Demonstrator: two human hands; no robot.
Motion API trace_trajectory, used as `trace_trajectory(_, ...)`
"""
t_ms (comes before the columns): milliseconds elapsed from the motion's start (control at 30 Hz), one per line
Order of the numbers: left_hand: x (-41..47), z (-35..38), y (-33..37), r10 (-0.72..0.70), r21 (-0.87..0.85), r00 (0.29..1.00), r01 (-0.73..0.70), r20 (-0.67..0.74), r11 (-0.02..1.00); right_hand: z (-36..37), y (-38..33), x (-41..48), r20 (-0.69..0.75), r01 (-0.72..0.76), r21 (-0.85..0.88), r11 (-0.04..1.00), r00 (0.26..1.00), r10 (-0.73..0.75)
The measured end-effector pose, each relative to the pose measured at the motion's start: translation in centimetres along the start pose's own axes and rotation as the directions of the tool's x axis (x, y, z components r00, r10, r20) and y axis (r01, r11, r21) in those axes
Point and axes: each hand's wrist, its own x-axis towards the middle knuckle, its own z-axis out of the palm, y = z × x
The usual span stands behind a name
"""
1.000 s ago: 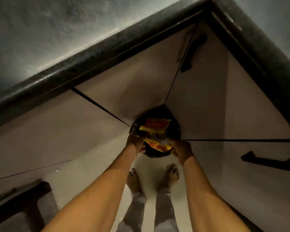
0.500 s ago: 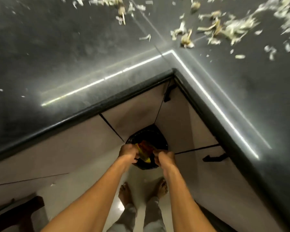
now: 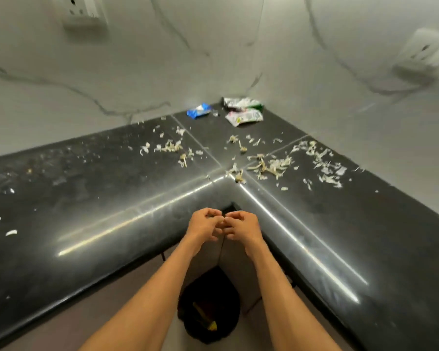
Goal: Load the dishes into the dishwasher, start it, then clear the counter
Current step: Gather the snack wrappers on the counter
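Note:
My left hand [image 3: 205, 225] and my right hand [image 3: 241, 226] hover side by side over the inner corner of the black counter [image 3: 99, 203], fingers curled, fingertips touching each other, holding nothing. Pale vegetable peels [image 3: 269, 165] lie scattered across the counter's corner. A blue wrapper [image 3: 199, 110] and two white-green wrappers [image 3: 243, 111] lie at the back corner by the wall. On the floor below my arms stands a black bin [image 3: 208, 310] with a yellow-red wrapper [image 3: 208, 323] inside.
Beige cabinet doors [image 3: 127, 300] run under the counter on both sides of the bin. Marble-look walls carry two white sockets [image 3: 83, 13], one left and one right. More crumbs dot the counter's left stretch.
My hands let go of the yellow-red wrapper in the bin and rose to counter height. My view lifted from the floor to the counter and wall.

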Motion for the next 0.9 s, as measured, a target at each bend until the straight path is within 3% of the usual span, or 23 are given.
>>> trace_trajectory(400, 4.8, -1.3, 9.4, 0.169, -0.034, 0.982, -0.173, -0.088, 0.984, -5.8, -10.0, 5.4, -0.078, 0.170, 0.072, 0.983, 0.983, -0.165)
trace_trajectory(900, 18.3, 3.8, 15.0, 0.147, 0.035, 0.972, -0.143, -0.182, 0.989, -10.7, -13.6, 22.3, 0.033, 0.090, 0.182, 0.979, 0.995, -0.098)
